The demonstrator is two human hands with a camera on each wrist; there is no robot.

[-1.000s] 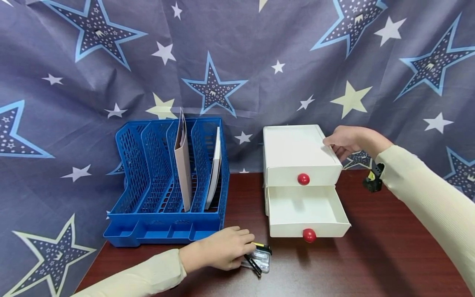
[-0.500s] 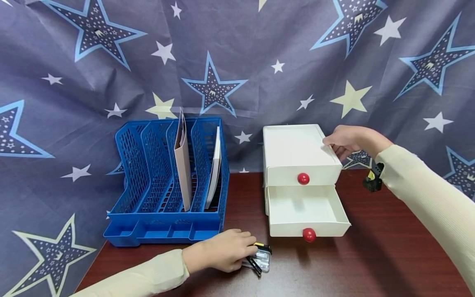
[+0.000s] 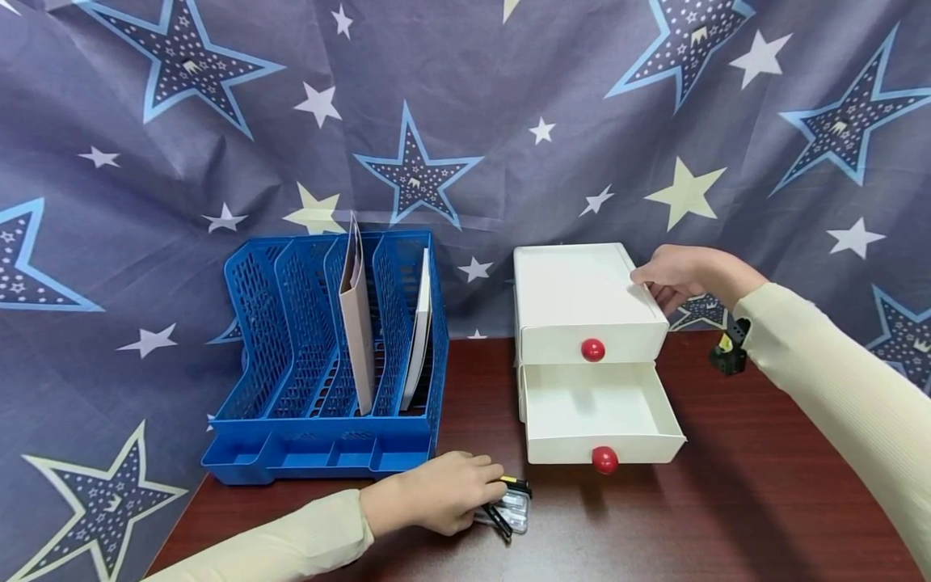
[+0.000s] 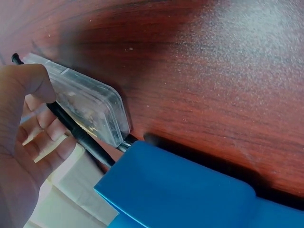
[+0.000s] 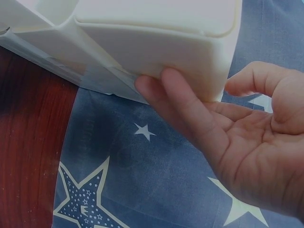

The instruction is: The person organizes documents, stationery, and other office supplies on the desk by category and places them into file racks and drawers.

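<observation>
In the head view my left hand (image 3: 452, 495) is low over the table, in front of the blue file organizer. Its thumb and fingers pinch a black pen (image 4: 78, 133) in the left wrist view. Against the pen lies a clear plastic box (image 4: 90, 102) with small, indistinct contents. A black-and-yellow item (image 3: 515, 485) lies by the box, partly covered. My right hand (image 3: 676, 276) is at the right side of a white drawer unit (image 3: 575, 283). Extended fingertips (image 5: 175, 80) touch its side wall, with the thumb near the top edge. The lower drawer (image 3: 604, 449) is pulled out.
The blue file organizer (image 3: 320, 457) stands at left, holding a pinkish folder (image 3: 358, 339) and a white book (image 3: 417, 347). Red knobs (image 3: 593, 350) mark the drawers. A star-patterned cloth (image 3: 494, 121) hangs behind the dark red table (image 3: 480, 388).
My left hand has shifted slightly right and down over the pen and clear box. The right hand stays against the drawer unit, and the lower drawer remains pulled out.
</observation>
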